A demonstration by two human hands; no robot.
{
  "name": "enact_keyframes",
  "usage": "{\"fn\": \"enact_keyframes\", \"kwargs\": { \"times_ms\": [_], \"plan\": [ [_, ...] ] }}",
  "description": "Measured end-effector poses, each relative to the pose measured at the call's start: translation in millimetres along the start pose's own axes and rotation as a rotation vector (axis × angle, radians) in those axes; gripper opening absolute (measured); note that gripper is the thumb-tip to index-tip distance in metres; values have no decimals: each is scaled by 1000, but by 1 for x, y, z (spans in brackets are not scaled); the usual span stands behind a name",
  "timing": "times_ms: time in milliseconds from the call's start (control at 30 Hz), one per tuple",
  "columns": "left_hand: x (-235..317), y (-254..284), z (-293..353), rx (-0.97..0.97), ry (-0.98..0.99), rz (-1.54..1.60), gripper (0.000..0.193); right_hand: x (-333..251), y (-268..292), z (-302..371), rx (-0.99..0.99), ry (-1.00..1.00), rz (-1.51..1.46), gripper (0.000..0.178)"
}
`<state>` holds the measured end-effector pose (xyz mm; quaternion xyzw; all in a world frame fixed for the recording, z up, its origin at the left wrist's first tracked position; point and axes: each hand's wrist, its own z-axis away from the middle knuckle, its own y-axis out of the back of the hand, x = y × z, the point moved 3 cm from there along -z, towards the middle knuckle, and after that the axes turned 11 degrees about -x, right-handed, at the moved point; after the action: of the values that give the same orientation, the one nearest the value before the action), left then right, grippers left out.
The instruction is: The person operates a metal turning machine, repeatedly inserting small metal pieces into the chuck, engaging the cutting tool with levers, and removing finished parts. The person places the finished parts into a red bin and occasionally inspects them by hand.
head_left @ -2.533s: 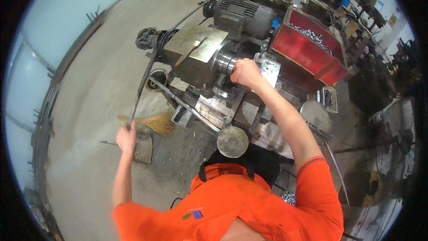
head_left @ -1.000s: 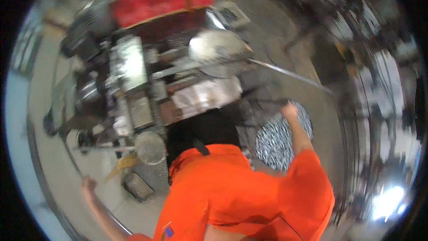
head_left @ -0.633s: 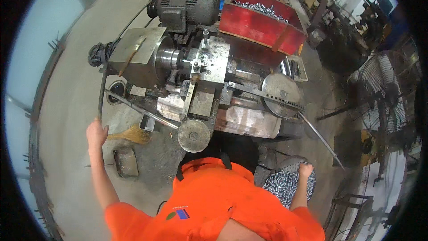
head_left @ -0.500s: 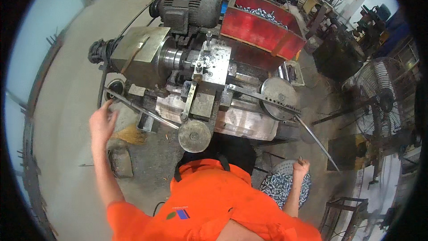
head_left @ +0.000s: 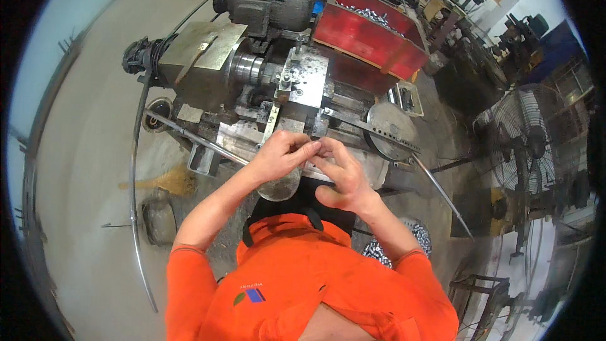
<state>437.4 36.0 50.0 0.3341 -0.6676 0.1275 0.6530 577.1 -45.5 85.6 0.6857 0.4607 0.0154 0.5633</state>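
My left hand and my right hand meet in front of the lathe-like machine, above its near edge. The left fingers are curled, thumb and forefinger pinched together. Against them press the right fingertips, also drawn together, with the right thumb apart and lower. Whatever lies between the fingertips is too small and covered to make out. Just below the left hand is a round metal disc, partly covered by the forearm. A bright chuck sits to the left of the tool block.
A red box of small metal parts stands behind the machine, beside a motor. Long lever bars stick out at left. A basin of shiny parts is by my right elbow. A large fan stands right.
My left hand has come in from the far left, and my right hand up from beside the basin; they now meet. A long bar at left now reaches lower toward me.
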Motion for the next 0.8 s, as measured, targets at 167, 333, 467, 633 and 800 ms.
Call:
{"fn": "enact_keyframes", "kwargs": {
  "times_ms": [167, 333, 467, 633, 800],
  "plan": [
    [-2, 8, 6, 84, 65, -216, 41, 10, -8, -14, -44, 10, 20, 47],
    [-5, 14, 2, 136, 65, -258, 43, 14, -5, -28, -152, -24, 150, 43],
    [-14, 23, 2, 174, 61, -179, 42, 15, -4, -42, -202, -16, 119, 41],
    [-25, 37, 3, 238, 83, 8, 40, 17, -7, -67, -151, 87, 68, 38],
    [-25, 48, 8, 268, 60, -64, 45, 22, -13, -85, -257, 4, 48, 31]
  ]
}}
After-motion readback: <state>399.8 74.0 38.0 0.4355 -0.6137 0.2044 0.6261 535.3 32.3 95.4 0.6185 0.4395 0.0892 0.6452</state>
